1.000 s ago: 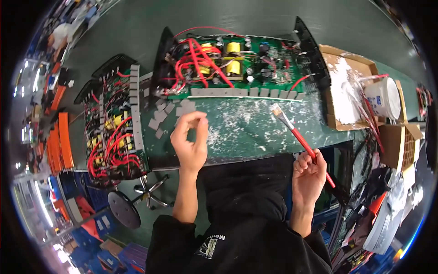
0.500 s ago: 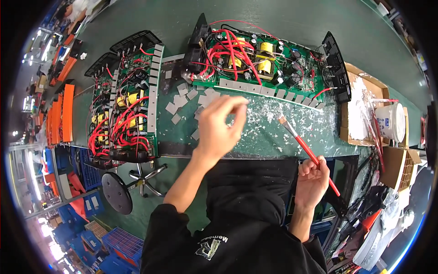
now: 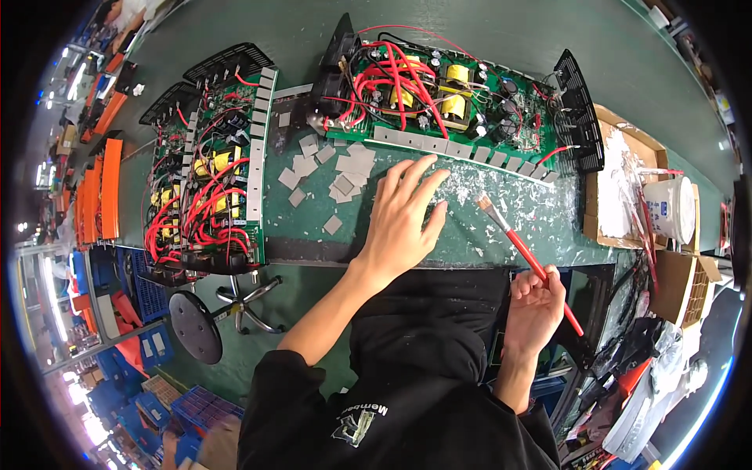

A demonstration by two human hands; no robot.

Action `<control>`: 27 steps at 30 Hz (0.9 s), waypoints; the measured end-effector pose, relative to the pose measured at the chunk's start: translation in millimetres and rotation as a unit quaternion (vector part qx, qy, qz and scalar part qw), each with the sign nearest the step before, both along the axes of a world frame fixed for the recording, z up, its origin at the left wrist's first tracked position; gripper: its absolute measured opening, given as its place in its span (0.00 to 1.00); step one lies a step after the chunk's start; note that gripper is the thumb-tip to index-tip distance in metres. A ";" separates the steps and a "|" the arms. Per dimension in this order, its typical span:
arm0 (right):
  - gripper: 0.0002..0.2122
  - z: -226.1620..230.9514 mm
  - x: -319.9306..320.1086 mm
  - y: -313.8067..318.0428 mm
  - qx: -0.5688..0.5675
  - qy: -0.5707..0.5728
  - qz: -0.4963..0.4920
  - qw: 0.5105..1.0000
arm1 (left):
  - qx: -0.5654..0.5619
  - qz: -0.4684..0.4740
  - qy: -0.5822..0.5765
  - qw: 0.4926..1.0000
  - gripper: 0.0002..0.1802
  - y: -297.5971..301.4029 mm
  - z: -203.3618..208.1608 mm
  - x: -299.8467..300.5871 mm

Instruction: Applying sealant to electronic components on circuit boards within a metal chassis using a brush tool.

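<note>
My left hand (image 3: pixel 406 210) lies over the bench just below the front circuit board (image 3: pixel 439 102), its fingers spread, with nothing seen in it. Beside its wrist and knuckles are scattered small grey square pads (image 3: pixel 354 163), some of them overlapping. My right hand (image 3: pixel 536 305) grips the red handle of a paintbrush (image 3: pixel 523 249) near the bench edge, bristles pointing up and left over white smears. The board carries red cables, yellow transformers and a metal strip with a row of grey pads along its near side. Black slotted end plates stand at both ends.
Two similar wired boards (image 3: pixel 205 172) stand at the left of the bench. On the right, a cardboard tray (image 3: pixel 607 227) holds white-smeared material and a white tub (image 3: pixel 670 210). A round black stool (image 3: pixel 196 327) stands below the bench, near blue crates (image 3: pixel 205 407).
My left hand has gone from curled fingers to spread ones and moved slightly right, uncovering more of the grey pads. My right hand and the paintbrush have stayed nearly still.
</note>
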State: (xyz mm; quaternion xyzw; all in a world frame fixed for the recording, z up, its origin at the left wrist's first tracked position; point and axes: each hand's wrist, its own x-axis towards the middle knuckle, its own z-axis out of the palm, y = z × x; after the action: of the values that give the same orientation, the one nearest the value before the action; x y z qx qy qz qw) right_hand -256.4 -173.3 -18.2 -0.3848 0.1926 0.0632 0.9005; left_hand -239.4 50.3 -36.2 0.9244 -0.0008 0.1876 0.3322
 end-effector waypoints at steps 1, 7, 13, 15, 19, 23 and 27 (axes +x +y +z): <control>0.08 -0.8 0.4 0.4 0.000 0.001 -0.001 1.000 | -0.004 0.007 0.003 1.000 0.21 -0.8 -2.2 -0.7; 0.08 0.2 2.0 -0.7 -0.008 0.000 -0.002 1.000 | 0.001 0.008 -0.001 1.000 0.20 -2.5 -2.3 -0.3; 0.08 -3.7 6.3 -1.8 -0.005 -0.013 0.001 1.000 | -0.006 0.000 -0.015 1.000 0.18 0.8 -6.8 -0.2; 0.08 -3.2 8.2 -2.1 -0.008 -0.020 0.001 1.000 | -0.011 -0.004 -0.018 1.000 0.17 1.2 -6.6 0.2; 0.09 -2.2 14.5 -13.6 -0.018 -0.019 -0.034 0.999 | -0.028 -0.005 -0.014 0.999 0.16 2.4 -3.2 -1.4; 0.15 4.0 19.6 -32.7 -0.035 -0.133 -0.072 0.988 | -0.046 -0.003 -0.026 0.999 0.14 3.0 -3.4 -1.9; 0.15 3.2 21.4 -47.5 -0.057 -0.162 -0.080 0.982 | -0.073 -0.004 -0.031 0.997 0.13 1.4 -1.0 0.0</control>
State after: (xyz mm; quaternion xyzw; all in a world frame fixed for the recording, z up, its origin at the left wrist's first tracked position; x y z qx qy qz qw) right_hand -235.0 -220.8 -15.0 -0.4239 0.0781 -0.0831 0.8985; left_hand -239.4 51.7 -37.3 0.8916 -0.0015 0.2143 0.3990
